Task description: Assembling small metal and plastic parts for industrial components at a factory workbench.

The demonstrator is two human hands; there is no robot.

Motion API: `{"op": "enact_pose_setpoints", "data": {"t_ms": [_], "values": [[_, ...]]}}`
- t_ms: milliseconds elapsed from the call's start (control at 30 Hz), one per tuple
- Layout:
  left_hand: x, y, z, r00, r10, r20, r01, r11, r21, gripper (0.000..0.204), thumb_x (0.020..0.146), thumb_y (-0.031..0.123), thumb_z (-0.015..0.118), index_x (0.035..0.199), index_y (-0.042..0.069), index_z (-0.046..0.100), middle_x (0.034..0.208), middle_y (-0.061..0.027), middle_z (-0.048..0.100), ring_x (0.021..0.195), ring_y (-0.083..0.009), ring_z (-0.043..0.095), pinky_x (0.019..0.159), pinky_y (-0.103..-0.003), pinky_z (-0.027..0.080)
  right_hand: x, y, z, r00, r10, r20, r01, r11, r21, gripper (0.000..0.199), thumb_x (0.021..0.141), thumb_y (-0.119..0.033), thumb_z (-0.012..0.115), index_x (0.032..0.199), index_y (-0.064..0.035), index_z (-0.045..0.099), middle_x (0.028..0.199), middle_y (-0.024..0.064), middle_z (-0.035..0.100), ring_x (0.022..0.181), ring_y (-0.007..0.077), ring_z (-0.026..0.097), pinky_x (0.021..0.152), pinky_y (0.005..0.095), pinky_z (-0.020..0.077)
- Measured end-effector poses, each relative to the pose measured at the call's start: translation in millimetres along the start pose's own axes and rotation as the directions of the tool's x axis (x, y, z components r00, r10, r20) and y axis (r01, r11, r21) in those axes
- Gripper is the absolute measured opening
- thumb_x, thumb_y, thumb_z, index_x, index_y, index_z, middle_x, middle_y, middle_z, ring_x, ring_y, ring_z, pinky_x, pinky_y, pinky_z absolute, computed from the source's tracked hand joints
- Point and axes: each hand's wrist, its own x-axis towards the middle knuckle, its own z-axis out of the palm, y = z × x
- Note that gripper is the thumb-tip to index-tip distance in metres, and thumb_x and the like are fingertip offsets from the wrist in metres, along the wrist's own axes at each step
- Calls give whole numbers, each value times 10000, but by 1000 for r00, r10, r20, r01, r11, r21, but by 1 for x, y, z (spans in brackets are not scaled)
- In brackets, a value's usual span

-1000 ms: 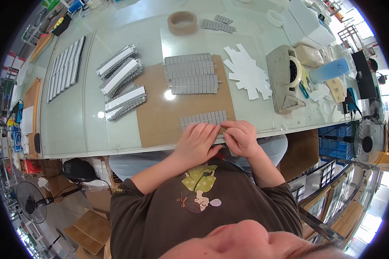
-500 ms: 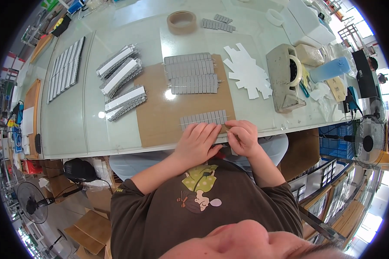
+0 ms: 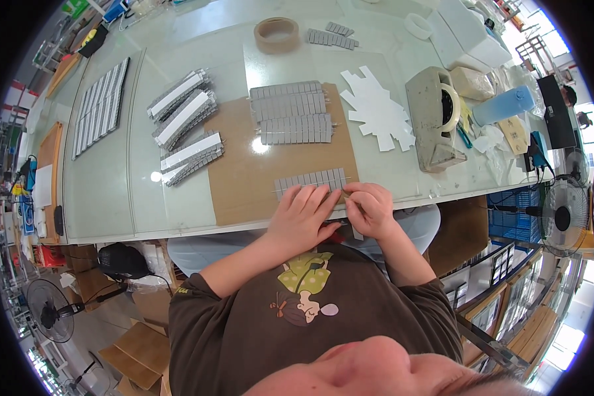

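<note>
A row of grey segments (image 3: pixel 318 178), with thin wires poking out at its ends, lies at the near edge of the brown sheet (image 3: pixel 241 191). Across its near side my left hand (image 3: pixel 302 212) rests flat, fingers stretched out and touching it. Just beyond the row's right end my right hand (image 3: pixel 371 210) is closed in a pinch. Whatever sits between those fingertips is too small to make out. Farther up the sheet, several similar grey rows (image 3: pixel 296 129) lie stacked edge to edge.
Bundles of grey rows with white strips (image 3: pixel 186 112) lie at the left, beside a striped panel (image 3: pixel 102 105). White strips (image 3: pixel 376 109) fan out on the right, near a tape dispenser (image 3: pixel 435 119) and a blue bottle (image 3: pixel 505 107). A brown tape roll (image 3: pixel 276 35) stands farther back.
Both hands keep nearly the same place and pose. The left fingers have shifted very slightly along the grey row.
</note>
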Motion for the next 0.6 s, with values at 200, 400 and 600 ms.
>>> {"op": "enact_pose_setpoints", "data": {"t_ms": [200,400,600], "values": [[1,-1,-4,999,26,-35,-28,999,-46,577,815,405,710,1252,45,602,1242,-80,549,1148,-244,498,998,-438,408,7,-4,-5,999,-18,47,15,999,52,127,708,-13,686,791,-45,594,942,122,709,664,285,654,585,369,523],[2,-1,-4,999,26,-37,-27,999,-40,568,819,401,703,1217,10,600,1194,-74,576,1119,-238,510,994,-428,407,8,-4,-4,998,-45,53,42,998,43,101,723,-20,668,781,-50,591,951,134,723,612,266,610,571,351,486],[2,0,-5,999,23,-22,-24,999,-41,568,818,406,703,1218,16,599,1203,-72,573,1123,-235,508,1000,-425,400,7,-5,-7,996,-7,90,4,1000,30,108,713,-18,684,775,-43,599,938,127,713,692,292,670,610,380,535]]}}
